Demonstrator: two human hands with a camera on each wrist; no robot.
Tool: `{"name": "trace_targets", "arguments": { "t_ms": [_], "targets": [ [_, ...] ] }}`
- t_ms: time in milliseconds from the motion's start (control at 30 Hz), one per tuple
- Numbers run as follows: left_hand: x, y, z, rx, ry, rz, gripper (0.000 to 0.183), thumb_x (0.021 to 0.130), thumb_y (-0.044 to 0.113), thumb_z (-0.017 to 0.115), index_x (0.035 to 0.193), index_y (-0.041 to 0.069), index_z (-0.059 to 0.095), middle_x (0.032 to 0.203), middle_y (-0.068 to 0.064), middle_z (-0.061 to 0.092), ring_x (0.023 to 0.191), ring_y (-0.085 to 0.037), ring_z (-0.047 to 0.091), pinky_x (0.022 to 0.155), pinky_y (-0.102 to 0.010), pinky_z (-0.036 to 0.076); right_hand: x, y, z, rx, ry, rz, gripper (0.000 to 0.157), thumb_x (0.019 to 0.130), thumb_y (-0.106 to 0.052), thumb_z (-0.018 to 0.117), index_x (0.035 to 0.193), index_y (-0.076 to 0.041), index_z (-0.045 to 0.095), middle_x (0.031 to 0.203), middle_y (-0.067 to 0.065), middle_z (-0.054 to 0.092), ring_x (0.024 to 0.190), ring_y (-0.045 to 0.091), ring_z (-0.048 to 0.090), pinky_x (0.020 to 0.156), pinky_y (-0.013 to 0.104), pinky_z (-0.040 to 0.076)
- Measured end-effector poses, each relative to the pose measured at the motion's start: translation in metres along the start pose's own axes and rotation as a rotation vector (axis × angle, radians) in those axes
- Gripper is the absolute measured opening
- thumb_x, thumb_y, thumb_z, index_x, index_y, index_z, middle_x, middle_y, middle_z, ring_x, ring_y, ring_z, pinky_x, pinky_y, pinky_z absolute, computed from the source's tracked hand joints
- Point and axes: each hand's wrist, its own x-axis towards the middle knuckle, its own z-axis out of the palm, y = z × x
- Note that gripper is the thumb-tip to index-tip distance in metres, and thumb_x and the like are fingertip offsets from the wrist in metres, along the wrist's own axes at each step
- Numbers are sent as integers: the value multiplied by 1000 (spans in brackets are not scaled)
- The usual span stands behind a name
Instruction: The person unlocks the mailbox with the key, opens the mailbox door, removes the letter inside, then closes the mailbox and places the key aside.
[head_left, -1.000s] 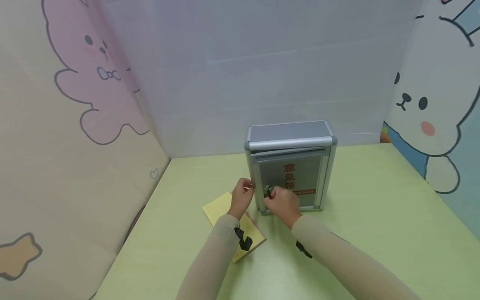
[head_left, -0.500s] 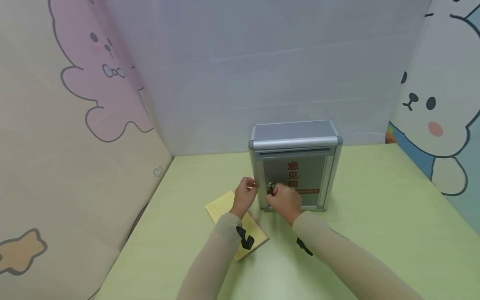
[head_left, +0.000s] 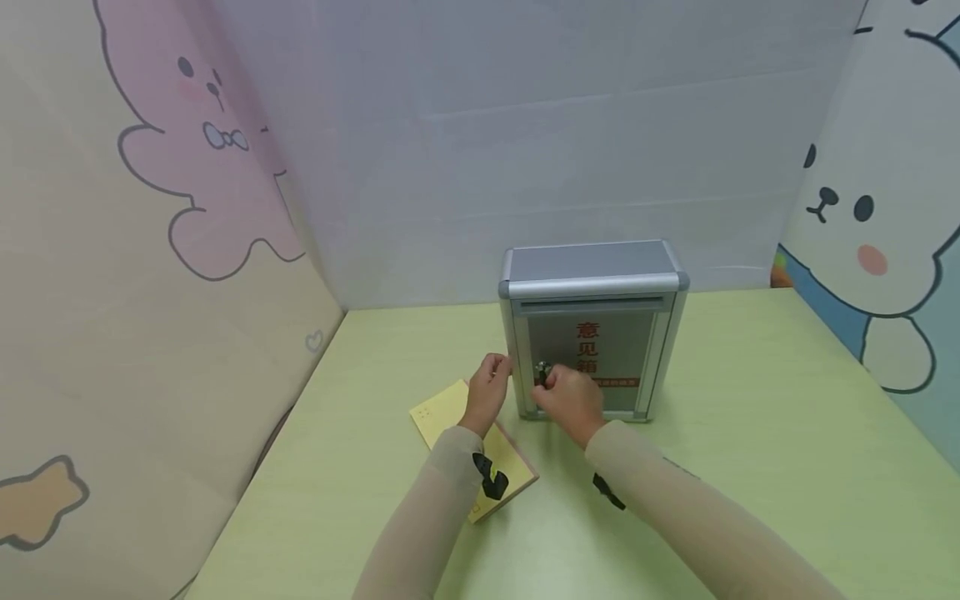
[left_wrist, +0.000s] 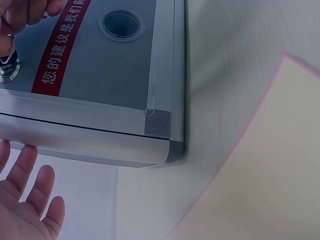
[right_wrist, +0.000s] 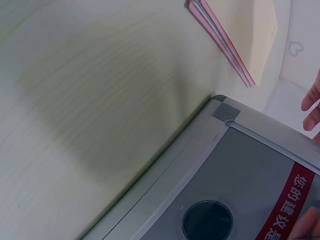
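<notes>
A silver suggestion box (head_left: 592, 267) with red lettering stands upright on the table. My right hand (head_left: 572, 403) pinches the key at the lock (left_wrist: 9, 70) on the left part of its front door; a metal key ring shows there in the left wrist view. Beside the box's left side is my left hand (head_left: 487, 394), its fingers (left_wrist: 40, 187) loosely extended, with fingertips touching or very near the aluminium frame. The door's top edge sits flush with the frame. Below my left forearm lies a yellow notebook (head_left: 438, 408), partly covered by the wrist.
The pale green table (head_left: 750, 433) runs back to a plain pale wall (head_left: 525, 150). Cartoon-printed panels rise at the left and right sides. A round window (left_wrist: 121, 25) is set low in the box's door.
The box's front door stood slightly ajar at its top edge and has swung flush into the frame. My right hand stays at the lock, my left beside the box. The head view shifted slightly.
</notes>
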Motion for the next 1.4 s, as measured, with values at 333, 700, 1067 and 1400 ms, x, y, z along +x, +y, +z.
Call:
{"name": "trace_targets", "arguments": {
  "t_ms": [333, 700, 1067, 1400],
  "targets": [
    [1, 1, -2, 116, 16, 61, 31, 90, 29, 69, 100, 3, 57, 97, -12, 65, 88, -24, 61, 68, -33, 49, 1, -2, -2, -5, -44, 44, 20, 80, -18, 67, 69, -7, 56, 51, -3, 46, 46, 9, 40, 44, 23, 29],
    [-5, 7, -3, 215, 59, 49, 28, 89, 29, 69, 99, 4, 60, 96, -13, 68, 85, -26, 63, 66, -34, 49, -6, 7, 3, 314, -37, 221, 21, 87, -21, 70, 79, -2, 64, 67, 8, 62, 54, 13, 45, 50, 28, 37],
    [-3, 8, -1, 221, 64, 44, 26, 89, 26, 70, 99, 3, 62, 97, -14, 68, 86, -27, 64, 67, -35, 50, -2, 13, 3, 445, -132, 301, 36, 95, -27, 60, 106, 7, 67, 69, 14, 61, 55, 16, 52, 54, 27, 40],
    [-3, 7, -2, 205, 63, 31, 27, 89, 27, 70, 99, 3, 62, 97, -14, 68, 85, -27, 63, 66, -34, 50, 5, 10, -3, 599, -235, 380, 36, 96, -22, 60, 112, 9, 63, 56, -1, 47, 50, 9, 42, 57, 28, 41]
  ]
}}
